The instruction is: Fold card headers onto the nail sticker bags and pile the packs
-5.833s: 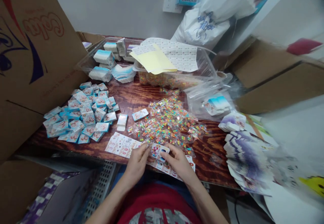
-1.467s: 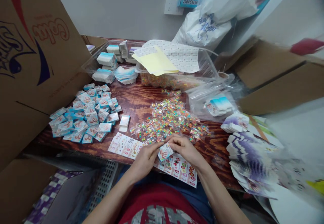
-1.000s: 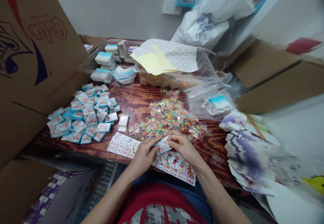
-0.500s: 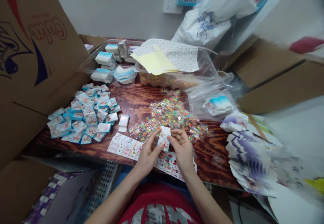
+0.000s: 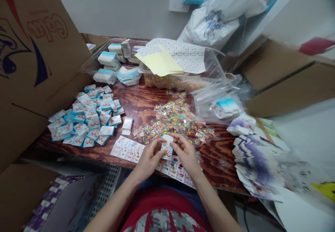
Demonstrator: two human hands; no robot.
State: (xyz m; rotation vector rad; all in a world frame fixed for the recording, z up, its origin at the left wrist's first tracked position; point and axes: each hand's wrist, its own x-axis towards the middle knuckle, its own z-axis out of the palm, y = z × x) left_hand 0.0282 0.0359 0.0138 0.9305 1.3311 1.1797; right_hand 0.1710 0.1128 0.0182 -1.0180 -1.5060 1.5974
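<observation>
My left hand [image 5: 149, 157] and my right hand [image 5: 186, 153] pinch a small white-and-blue printed card box [image 5: 166, 148] from either side, its white end upward. Beneath them lies a sticker sheet with round coloured prints [image 5: 174, 169], partly hidden by my hands. Another printed sheet [image 5: 127, 149] lies to the left of my left hand. Just beyond my fingers spreads a heap of tiny colourful wrapped packets [image 5: 174, 120]. A lone white box [image 5: 127, 125] stands between that heap and a large spread of blue-edged printed boxes [image 5: 86, 116].
The wooden table [image 5: 138, 102] holds a clear tub of folded boxes [image 5: 110, 64], a tub of packets [image 5: 167, 81] under perforated and yellow sheets [image 5: 159, 62], and a plastic bag [image 5: 220, 106]. Flat purple printed cards [image 5: 256, 165] sit right. Cardboard flaps [image 5: 39, 50] rise left.
My hands have drawn slightly closer together around the small box, which still stands upright between them. The sticker sheet beneath has shifted a little, and the view has moved only slightly.
</observation>
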